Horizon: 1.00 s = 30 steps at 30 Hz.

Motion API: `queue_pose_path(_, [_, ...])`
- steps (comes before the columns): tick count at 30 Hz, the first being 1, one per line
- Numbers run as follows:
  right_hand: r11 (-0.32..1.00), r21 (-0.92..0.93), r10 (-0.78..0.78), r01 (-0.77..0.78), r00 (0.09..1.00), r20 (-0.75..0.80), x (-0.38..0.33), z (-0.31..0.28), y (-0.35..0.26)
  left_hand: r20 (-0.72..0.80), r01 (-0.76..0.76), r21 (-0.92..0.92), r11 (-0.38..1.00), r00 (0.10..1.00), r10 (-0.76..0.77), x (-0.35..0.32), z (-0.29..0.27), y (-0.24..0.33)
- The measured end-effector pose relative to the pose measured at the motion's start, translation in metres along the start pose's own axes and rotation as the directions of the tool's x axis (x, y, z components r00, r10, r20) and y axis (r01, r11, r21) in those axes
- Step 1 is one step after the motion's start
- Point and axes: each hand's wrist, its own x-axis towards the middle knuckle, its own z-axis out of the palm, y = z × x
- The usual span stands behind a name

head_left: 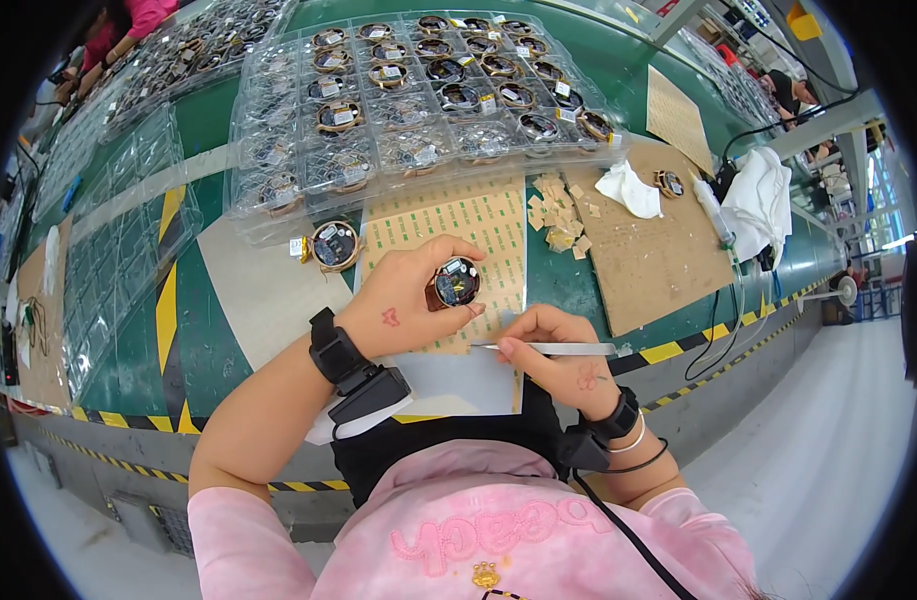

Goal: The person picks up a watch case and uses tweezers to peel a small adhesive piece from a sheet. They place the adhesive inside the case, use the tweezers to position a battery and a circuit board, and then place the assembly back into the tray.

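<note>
My left hand (411,300) is closed round a small round watch-like electronic module (457,282), its dark circuit side facing up. In my right hand (559,360) a pair of metal tweezers (569,349) is pinched, the tips pointing left. Those tips are at the lower part of a tan adhesive sheet (499,235) with rows of green print, near the edge of its pale bare backing (469,385). Whether they grip a piece of it is too small to tell. Left of the sheet lies another round module (335,246) with a yellow tab.
Clear plastic trays (419,150) of round modules stand at the back. To the right are a brown board (649,270), small tan squares (554,210), a white cloth (631,190) and a white pen-like tool (714,215) on a cord. More clear trays (119,270) lie left.
</note>
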Motion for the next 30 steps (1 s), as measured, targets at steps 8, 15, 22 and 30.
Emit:
queue_pose_path(8, [0.996,0.044,-0.072,0.073,0.997,-0.03,0.0,-0.004,0.004,0.003,0.021,-0.042,0.999,1.0,-0.021,0.004,-0.001,0.002])
queue_pose_path(15, [0.966,0.187,-0.189,0.178,0.981,0.042,0.003,-0.008,0.004,0.006,0.047,-0.079,0.996,0.999,-0.047,0.006,-0.003,0.004])
queue_pose_path(22, [0.908,0.395,-0.146,0.141,0.989,-0.017,0.015,-0.032,-0.005,0.014,-0.015,-0.145,0.989,1.0,0.018,0.007,-0.001,-0.001])
queue_pose_path(30, [0.931,0.326,-0.179,0.165,0.984,0.015,0.066,-0.043,-0.001,0.138,0.149,-0.154,0.977,0.982,-0.128,0.02,-0.007,-0.001])
